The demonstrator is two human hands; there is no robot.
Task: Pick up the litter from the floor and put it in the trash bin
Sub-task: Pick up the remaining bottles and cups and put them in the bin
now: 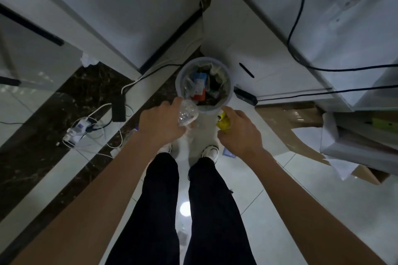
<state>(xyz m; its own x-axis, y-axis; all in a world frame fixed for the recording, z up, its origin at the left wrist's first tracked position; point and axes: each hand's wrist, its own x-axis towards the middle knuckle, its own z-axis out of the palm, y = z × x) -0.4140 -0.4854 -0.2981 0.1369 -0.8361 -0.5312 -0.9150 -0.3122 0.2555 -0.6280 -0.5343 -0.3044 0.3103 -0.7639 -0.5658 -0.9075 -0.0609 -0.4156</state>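
Observation:
A round grey trash bin [228, 98] stands on the floor in a corner straight ahead, holding several pieces of rubbish. My left hand [160, 123] grips a crumpled clear plastic bottle [187, 114] just at the bin's near-left rim. My right hand [239, 130] holds a yellow crumpled wrapper or small can [223, 122] just short of the bin's near-right rim. Both hands hover above the floor in front of the bin.
White cabinets close in on the left and right of the bin. A power strip [77, 131] with tangled white cables lies on the floor at left. Cardboard [286, 114] and stacked white boxes [353, 142] sit at right. My feet [210, 153] stand just before the bin.

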